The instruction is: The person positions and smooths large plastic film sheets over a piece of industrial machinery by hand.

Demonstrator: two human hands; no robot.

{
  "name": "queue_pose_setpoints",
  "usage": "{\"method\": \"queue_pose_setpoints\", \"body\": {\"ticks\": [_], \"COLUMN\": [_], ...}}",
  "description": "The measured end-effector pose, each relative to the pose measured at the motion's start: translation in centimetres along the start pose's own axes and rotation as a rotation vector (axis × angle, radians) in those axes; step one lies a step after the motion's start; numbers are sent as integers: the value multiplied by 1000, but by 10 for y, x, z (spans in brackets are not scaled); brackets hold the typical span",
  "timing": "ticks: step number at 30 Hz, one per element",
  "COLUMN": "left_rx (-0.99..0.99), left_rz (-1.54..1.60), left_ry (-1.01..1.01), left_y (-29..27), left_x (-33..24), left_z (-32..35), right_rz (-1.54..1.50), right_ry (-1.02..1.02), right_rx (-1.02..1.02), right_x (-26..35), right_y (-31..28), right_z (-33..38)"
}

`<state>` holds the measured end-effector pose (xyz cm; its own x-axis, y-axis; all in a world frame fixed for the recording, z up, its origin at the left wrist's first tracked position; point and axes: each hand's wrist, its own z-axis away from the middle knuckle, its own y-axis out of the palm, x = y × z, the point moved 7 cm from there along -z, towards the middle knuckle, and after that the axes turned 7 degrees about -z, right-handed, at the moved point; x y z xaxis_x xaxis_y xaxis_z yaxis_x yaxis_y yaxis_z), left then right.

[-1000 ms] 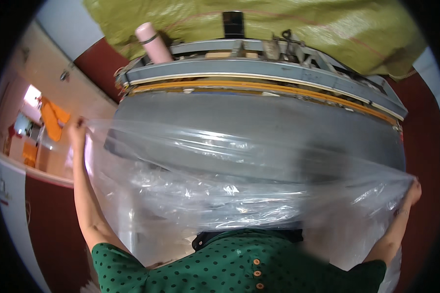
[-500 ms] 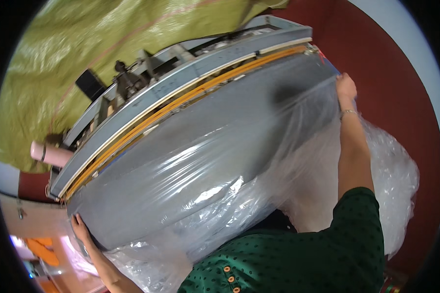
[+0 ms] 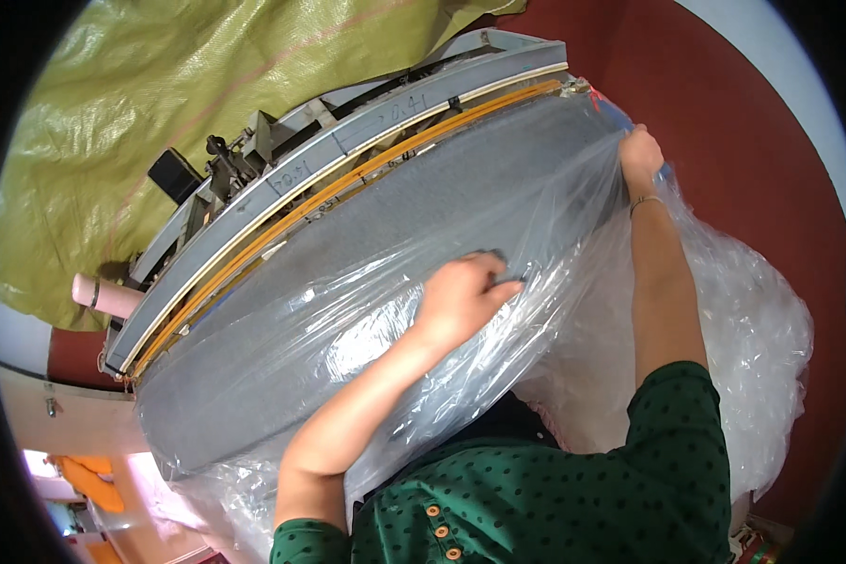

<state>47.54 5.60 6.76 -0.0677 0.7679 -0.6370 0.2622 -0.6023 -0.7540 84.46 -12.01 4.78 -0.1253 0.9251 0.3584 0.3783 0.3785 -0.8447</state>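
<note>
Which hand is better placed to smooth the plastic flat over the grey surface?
Left, I'd judge. The left hand rests mid-sheet on the clear plastic sheet over the grey surface, while the right hand pinches the sheet's far edge, anchoring it.

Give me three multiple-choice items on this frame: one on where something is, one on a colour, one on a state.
1. Where does the right hand grip the clear plastic sheet?
A. at the far corner of the grey table top
B. on the pink roll
C. on the floor

2. What colour is the big woven sack behind the machine?
A. blue
B. yellow-green
C. black

3. What is the left hand doing?
A. hanging free in the air
B. holding a pair of scissors
C. pressing flat on the plastic over the table top

Answers: 1 A, the fingers pinch the sheet at the top's far end. 2 B, the sack fills the upper left in yellow-green. 3 C, the palm lies down on the film.
</note>
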Motion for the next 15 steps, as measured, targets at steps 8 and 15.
{"method": "queue_pose_setpoints", "body": {"ticks": [8,15], "left_rx": [243,768], "left_rz": [1055,258], "left_ry": [-391,-349], "left_y": [10,-60], "left_x": [4,93], "left_z": [14,278], "right_rz": [48,59], "right_ry": [-49,-68], "right_rx": [41,-9], "right_x": [-4,2], "right_y": [-2,-12], "right_z": [0,3]}}
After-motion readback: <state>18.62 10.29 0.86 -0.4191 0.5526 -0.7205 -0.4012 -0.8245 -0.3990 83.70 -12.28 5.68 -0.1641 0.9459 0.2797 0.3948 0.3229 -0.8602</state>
